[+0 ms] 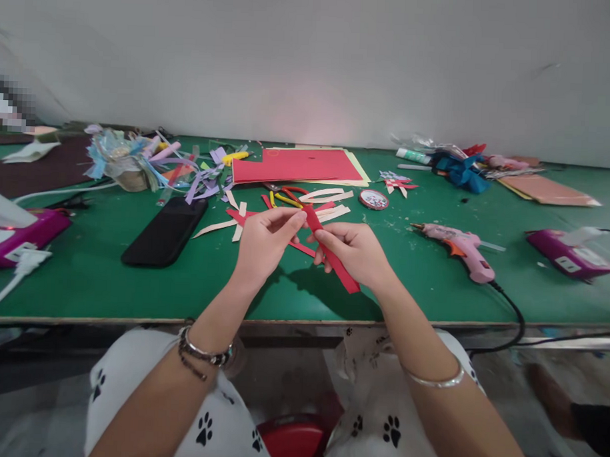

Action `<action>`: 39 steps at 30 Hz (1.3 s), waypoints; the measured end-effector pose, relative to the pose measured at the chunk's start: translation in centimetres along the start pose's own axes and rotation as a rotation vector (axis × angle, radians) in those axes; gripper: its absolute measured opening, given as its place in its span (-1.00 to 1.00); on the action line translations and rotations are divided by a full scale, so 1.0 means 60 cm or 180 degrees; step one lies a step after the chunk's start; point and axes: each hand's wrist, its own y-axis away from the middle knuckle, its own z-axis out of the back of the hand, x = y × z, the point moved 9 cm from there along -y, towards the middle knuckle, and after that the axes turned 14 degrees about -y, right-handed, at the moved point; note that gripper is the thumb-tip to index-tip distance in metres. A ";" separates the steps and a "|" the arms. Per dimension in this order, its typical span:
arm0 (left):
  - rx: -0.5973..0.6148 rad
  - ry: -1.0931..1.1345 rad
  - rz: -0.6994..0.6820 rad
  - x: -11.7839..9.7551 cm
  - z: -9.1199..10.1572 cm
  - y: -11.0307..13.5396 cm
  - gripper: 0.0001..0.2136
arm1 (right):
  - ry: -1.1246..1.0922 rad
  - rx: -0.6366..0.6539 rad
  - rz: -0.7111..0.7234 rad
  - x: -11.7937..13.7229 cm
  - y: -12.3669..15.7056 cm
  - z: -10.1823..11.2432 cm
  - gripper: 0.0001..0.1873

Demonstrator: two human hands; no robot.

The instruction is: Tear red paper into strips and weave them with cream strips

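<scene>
Pinching 1 red strip (344, 275) in left hand (264, 237) and right hand (358, 252), above table (93, 291), between phone (165, 233) and glue gun (467, 253).

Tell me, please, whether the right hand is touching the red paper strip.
Touching. The head view shows the right hand holding the red paper strip, with its thumb lying across the strip's upper face.
</scene>
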 end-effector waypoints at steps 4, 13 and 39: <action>-0.0001 -0.0140 -0.0044 -0.004 0.002 -0.001 -0.89 | 0.0006 0.0024 0.0004 -0.001 -0.001 -0.001 -0.77; 0.0472 -0.0277 -0.0243 -0.013 -0.019 0.003 -0.76 | -0.0051 0.0031 -0.0002 0.005 0.002 -0.005 -0.80; 0.0492 0.0347 0.0105 0.015 -0.017 -0.005 -0.77 | 0.0143 0.0092 0.0110 0.008 0.002 -0.007 -0.80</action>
